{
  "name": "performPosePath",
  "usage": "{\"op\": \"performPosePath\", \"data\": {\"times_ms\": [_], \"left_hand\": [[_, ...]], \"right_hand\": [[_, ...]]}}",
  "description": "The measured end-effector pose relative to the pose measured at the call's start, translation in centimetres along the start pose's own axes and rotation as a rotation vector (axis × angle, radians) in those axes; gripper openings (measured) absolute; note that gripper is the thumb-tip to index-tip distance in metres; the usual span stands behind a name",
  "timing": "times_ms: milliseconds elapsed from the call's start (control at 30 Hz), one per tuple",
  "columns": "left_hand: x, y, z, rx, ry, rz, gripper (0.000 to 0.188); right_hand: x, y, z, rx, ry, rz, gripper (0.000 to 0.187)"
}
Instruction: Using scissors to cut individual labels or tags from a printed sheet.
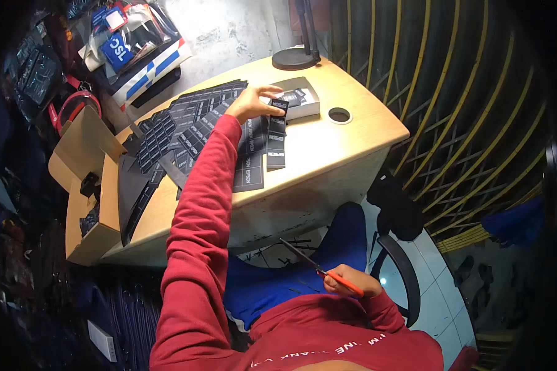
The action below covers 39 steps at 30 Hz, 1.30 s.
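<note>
Here's a narrow black strip of labels (276, 141), pale lettering on a row of rectangular segments, over the pale wooden table (362, 120) beside black printed sheets (249, 174), its far end pinched between the left hand's (252, 104) thumb and fingers. Just beyond, a shallow white cardboard box (306, 112) holds small black labels (298, 97); off left, an open brown cardboard box (109, 207) holds small black pieces (90, 184). Over the lap, the right hand (350, 280) grips orange-handled metal scissors (320, 270).

A wooden-topped counter (368, 117) has a dark folding lattice gate (456, 111) with yellow bars to its right. Pale floor tiles (440, 297) and a chair's black armrest (409, 272) show below the counter's right end. Behind the counter, a mottled grey surface (229, 31) catches bright light.
</note>
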<state>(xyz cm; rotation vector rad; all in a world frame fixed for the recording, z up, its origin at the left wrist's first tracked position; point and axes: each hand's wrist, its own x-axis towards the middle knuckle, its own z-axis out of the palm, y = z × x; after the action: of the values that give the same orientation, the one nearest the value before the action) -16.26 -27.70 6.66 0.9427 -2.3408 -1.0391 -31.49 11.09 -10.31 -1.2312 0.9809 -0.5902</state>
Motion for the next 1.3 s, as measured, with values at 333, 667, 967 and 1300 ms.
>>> {"op": "performPosePath", "data": {"times_ms": [333,667,967,1300], "left_hand": [[-10.6,4.8,-0.6,-0.020,0.192,0.173,0.066],[-24.3,7.2,4.9,-0.509,0.163,0.096,0.068],[-29.9,6.3,7.7,-0.694,0.467,0.143,0.062],[-32.9,5.5,6.0,-0.420,0.415,0.054,0.052]], "right_hand": [[0.4,-1.2,0.3,0.254,0.322,-0.163,0.030],[7.5,-11.9,3.7,0.377,0.467,-0.779,0.011],[9.6,-13.9,6.5,0.214,0.475,-0.723,0.009],[8.6,-12.0,6.1,0.145,0.210,-0.680,0.038]]}}
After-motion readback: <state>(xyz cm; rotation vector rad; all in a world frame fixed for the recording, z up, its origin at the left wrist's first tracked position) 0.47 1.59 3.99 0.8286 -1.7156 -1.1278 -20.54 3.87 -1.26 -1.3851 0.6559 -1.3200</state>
